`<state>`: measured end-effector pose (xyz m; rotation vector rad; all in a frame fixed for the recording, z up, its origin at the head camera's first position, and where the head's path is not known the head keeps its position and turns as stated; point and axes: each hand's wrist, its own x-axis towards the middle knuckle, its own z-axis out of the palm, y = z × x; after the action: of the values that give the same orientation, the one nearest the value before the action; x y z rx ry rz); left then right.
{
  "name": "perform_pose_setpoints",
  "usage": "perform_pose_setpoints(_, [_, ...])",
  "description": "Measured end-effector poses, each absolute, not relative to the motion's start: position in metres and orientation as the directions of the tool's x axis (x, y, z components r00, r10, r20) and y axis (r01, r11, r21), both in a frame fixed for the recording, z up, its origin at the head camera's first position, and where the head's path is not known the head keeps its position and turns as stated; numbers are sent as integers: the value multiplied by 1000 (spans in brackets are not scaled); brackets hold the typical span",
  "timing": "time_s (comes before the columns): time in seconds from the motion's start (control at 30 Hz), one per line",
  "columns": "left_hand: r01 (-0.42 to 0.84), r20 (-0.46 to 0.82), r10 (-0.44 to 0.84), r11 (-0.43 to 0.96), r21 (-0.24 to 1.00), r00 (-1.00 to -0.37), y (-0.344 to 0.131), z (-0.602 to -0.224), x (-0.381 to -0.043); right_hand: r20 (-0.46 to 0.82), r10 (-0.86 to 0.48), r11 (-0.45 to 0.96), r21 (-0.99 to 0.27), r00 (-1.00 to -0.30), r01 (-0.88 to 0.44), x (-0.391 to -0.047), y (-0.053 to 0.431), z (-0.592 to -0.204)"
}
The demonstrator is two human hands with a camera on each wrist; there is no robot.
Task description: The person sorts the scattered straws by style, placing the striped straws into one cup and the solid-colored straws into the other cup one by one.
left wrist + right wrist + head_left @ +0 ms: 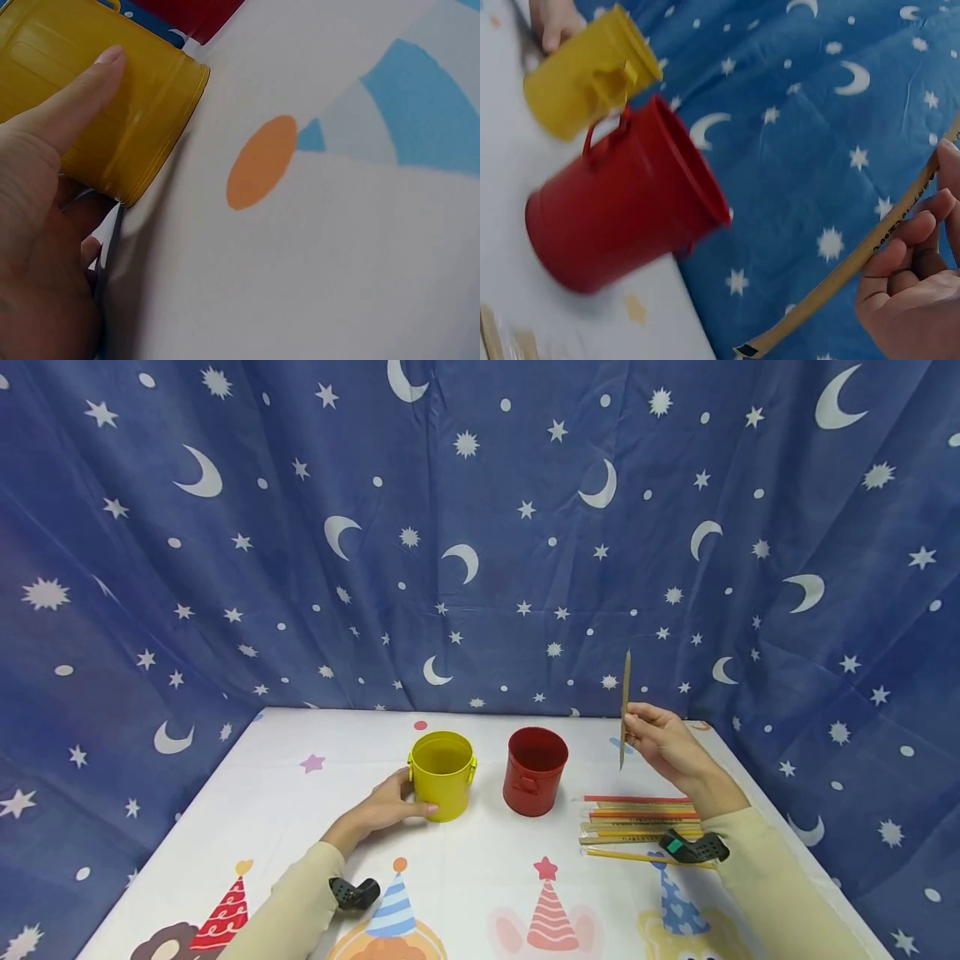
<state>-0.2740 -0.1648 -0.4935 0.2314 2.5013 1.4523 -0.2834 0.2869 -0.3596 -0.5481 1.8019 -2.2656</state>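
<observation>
My left hand (392,802) grips the small yellow bucket (444,777) low on its side, thumb across the front and fingers behind; the left wrist view shows the thumb (94,82) along its wall. The bucket stands upright on the table. Beside it, apart, stands a red bucket (535,772) of like size with a side handle. In my right hand (663,739) a slim tan stick in a paper-like wrapper (625,710) is pinched between thumb and fingers, held upright above the table. Dark printing runs along this stick (840,274) in the right wrist view.
Several long red, yellow and tan sticks (637,827), some in clear wrapping, lie side by side below my right forearm. The white tablecloth (480,877) has party-hat prints. Behind the table hangs a blue curtain (480,568) with moons and stars.
</observation>
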Motion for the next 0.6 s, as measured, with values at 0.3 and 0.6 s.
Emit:
perform_pose_setpoints(0.3, [29,-114,259,491,870,-959,-167,-495,-274,191,-409,-392,-920,-892,-17,-280,249,-351])
perform_pose_setpoints(0.6, [19,-125,257,493,870,-958,-166,-495,-276,258,-470,-504,-864,-844,17,-280,208,-343])
